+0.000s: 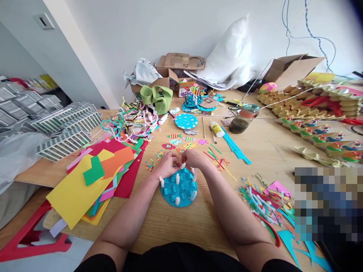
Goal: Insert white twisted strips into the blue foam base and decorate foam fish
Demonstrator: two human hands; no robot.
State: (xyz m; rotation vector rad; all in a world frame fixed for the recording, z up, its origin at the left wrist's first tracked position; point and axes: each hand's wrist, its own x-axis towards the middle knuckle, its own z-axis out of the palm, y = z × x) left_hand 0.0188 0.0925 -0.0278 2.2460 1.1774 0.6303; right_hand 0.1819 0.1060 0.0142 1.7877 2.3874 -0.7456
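On the table before me lies a round blue paper disc (170, 193) with raised woven-looking strips. Several short white fuzzy pieces, which look like twisted pipe cleaner (177, 178), stand up from it. My left hand (169, 165) and my right hand (193, 158) meet over the disc's far edge. Their fingers are pinched together around a white pipe cleaner piece (183, 165) there; the fingertips partly hide it. Just beyond are several patterned paper fish (189, 146). Small coloured paper dots (150, 164) lie left of my left hand.
Coloured paper sheets (73, 189) and tangled pipe cleaners (138, 129) cover the left. A glue bottle (217, 129), a glass jar (244, 118) and a blue dotted disc (186, 121) stand farther back. Paper strips (219, 160) lie right of my hands; egg trays (286, 102) are far right.
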